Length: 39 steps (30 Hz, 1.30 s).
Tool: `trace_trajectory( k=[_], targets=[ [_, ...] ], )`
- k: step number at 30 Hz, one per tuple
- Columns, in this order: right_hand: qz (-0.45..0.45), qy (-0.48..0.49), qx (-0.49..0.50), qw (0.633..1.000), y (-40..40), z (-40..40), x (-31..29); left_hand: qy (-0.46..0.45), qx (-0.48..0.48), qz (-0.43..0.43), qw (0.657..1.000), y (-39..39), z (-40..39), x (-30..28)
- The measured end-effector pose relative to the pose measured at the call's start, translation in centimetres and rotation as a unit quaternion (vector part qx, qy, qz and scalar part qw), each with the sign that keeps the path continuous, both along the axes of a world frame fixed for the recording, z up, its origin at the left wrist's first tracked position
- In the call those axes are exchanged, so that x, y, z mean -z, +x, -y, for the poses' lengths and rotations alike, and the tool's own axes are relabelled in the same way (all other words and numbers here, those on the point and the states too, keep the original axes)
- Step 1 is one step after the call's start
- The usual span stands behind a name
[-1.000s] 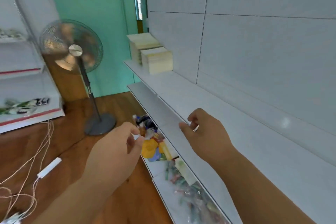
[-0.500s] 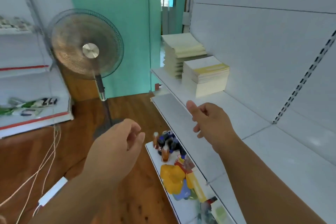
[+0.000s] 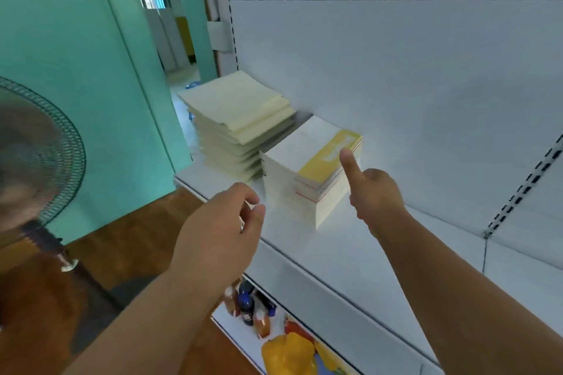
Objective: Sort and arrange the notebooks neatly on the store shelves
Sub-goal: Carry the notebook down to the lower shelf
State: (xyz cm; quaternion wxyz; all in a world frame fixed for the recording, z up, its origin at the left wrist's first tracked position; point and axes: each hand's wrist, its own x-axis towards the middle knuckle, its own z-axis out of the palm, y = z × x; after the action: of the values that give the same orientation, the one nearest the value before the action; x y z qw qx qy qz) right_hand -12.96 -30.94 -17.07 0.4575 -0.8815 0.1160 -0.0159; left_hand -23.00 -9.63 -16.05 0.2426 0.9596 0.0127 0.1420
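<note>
Two stacks of notebooks stand on the white shelf (image 3: 341, 259). The far stack of pale yellow notebooks (image 3: 234, 113) is taller and slightly fanned. The near stack of white notebooks with a yellow band (image 3: 307, 167) stands to its right. My right hand (image 3: 373, 192) is at the right side of the near stack, thumb raised against its top edge, fingers curled and hidden behind the hand. My left hand (image 3: 219, 234) hovers in front of the shelf edge, just left of the near stack, fingers loosely curled and holding nothing.
A standing fan (image 3: 33, 167) is at the left on the wooden floor (image 3: 128, 240). A lower shelf (image 3: 234, 332) carries small bottles (image 3: 249, 307) and a yellow packet (image 3: 289, 353). A teal wall (image 3: 76, 70) and a doorway lie beyond.
The view has swung closer to the notebook stacks. Both hands have risen from the lower shelf to the upper one; my right hand has reached the near stack's right side.
</note>
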Motion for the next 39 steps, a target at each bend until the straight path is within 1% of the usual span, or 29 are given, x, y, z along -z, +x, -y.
trace_trajectory(
  k=[3, 6, 7, 9, 10, 11, 13, 14, 15, 16, 17, 18, 19, 20, 21, 22, 23, 25, 27, 28, 29, 30, 31, 32, 33, 34, 36, 37, 39],
  targets=[
    [-0.044, -0.06, 0.019, 0.997, 4.8, -2.0, -0.3, 0.029, 0.028, 0.013, 0.999, 5.1, -1.9, -2.0],
    [-0.094, -0.098, 0.02, 0.991, 6.7, -2.4, 0.2, 0.015, 0.053, 0.004, 0.998, 9.3, -3.3, -3.1],
    [-0.091, -0.096, 0.037, 0.991, 6.7, -2.1, 0.5, 0.018, 0.066, -0.005, 0.998, 10.4, -3.5, -3.2],
    [-0.051, -0.079, 0.089, 0.992, 6.0, -1.6, 0.6, 0.016, 0.094, 0.003, 0.995, 12.7, -3.7, -3.1],
    [-0.019, -0.033, 0.127, 0.991, 5.5, -1.4, 0.4, -0.004, 0.107, 0.017, 0.994, 14.0, -3.9, -2.9],
    [0.022, 0.049, 0.165, 0.985, 4.8, -1.6, 0.0, -0.034, 0.12, 0.021, 0.992, 15.1, -3.9, -2.8],
    [0.101, 0.221, 0.196, 0.95, 3.7, -3.3, -1.7, -0.134, 0.158, -0.035, 0.978, 17.0, -4.0, -2.9],
    [0.123, 0.269, 0.18, 0.938, 3.5, -4.5, -2.8, -0.203, 0.181, -0.081, 0.959, 17.8, -3.9, -3.4],
    [0.137, 0.291, 0.167, 0.932, 3.4, -5.8, -3.8, -0.263, 0.202, -0.121, 0.935, 18.5, -4.0, -3.8],
    [0.148, 0.301, 0.166, 0.927, 3.5, -6.7, -4.4, -0.297, 0.215, -0.133, 0.921, 19.1, -4.2, -4.0],
    [0.157, 0.304, 0.182, 0.922, 3.8, -7.6, -4.6, -0.306, 0.219, -0.116, 0.919, 19.9, -4.6, -4.1],
    [0.164, 0.282, 0.217, 0.92, 4.1, -8.1, -4.3, -0.305, 0.219, -0.081, 0.923, 20.5, -5.1, -4.0],
    [0.159, 0.221, 0.262, 0.926, 4.4, -8.2, -3.7, -0.304, 0.214, -0.047, 0.927, 21.1, -5.5, -3.8],
    [0.125, 0.115, 0.3, 0.939, 4.6, -8.2, -2.7, -0.304, 0.208, -0.029, 0.929, 21.6, -5.9, -3.4],
    [0.062, -0.002, 0.315, 0.947, 4.6, -8.2, -1.6, -0.309, 0.203, -0.026, 0.929, 21.9, -6.1, -3.1],
    [-0.004, -0.093, 0.305, 0.948, 4.6, -8.0, -0.5, -0.318, 0.201, -0.031, 0.926, 21.9, -6.4, -2.8],
    [-0.051, -0.147, 0.288, 0.945, 4.6, -7.9, 0.6, -0.324, 0.204, -0.039, 0.923, 22.0, -6.7, -2.4],
    [-0.08, -0.179, 0.274, 0.942, 4.6, -7.9, 1.0, -0.325, 0.226, -0.05, 0.917, 22.0, -7.2, -2.0],
    [-0.068, -0.188, 0.293, 0.935, 4.5, -7.8, 0.4, -0.322, 0.246, -0.051, 0.913, 22.1, -7.4, -1.7],
    [-0.036, -0.167, 0.314, 0.934, 4.3, -7.8, -0.1, -0.326, 0.252, -0.052, 0.91, 22.1, -7.5, -1.7],
    [0.017, -0.104, 0.338, 0.935, 4.1, -7.8, -0.6, -0.338, 0.256, -0.053, 0.904, 21.9, -7.5, -1.8],
    [0.083, -0.003, 0.356, 0.931, 3.6, -8.1, -1.3, -0.355, 0.257, -0.056, 0.897, 21.5, -7.5, -2.1],
    [0.143, 0.113, 0.354, 0.917, 2.9, -8.4, -2.0, -0.37, 0.261, -0.06, 0.89, 21.1, -7.4, -2.4],
    [0.188, 0.218, 0.331, 0.899, 2.1, -8.7, -2.8, -0.379, 0.273, -0.067, 0.882, 20.7, -7.3, -2.8],
    [0.213, 0.299, 0.295, 0.882, 1.2, -9.1, -3.6, -0.383, 0.293, -0.078, 0.872, 20.3, -7.0, -3.3],
    [0.22, 0.351, 0.259, 0.872, 0.1, -9.4, -4.2, -0.383, 0.32, -0.097, 0.861, 20.0, -6.4, -3.7],
    [0.212, 0.399, 0.227, 0.863, -2.1, -9.1, -4.7, -0.364, 0.385, -0.148, 0.835, 19.1, -4.7, -4.3],
    [0.202, 0.414, 0.237, 0.855, -3.4, -8.6, -4.9, -0.344, 0.418, -0.165, 0.824, 18.5, -3.6, -4.4],
    [0.19, 0.414, 0.298, 0.839, -6.6, -7.1, -5.2, -0.296, 0.472, -0.18, 0.811, 16.6, -1.0, -3.7]
  ],
)
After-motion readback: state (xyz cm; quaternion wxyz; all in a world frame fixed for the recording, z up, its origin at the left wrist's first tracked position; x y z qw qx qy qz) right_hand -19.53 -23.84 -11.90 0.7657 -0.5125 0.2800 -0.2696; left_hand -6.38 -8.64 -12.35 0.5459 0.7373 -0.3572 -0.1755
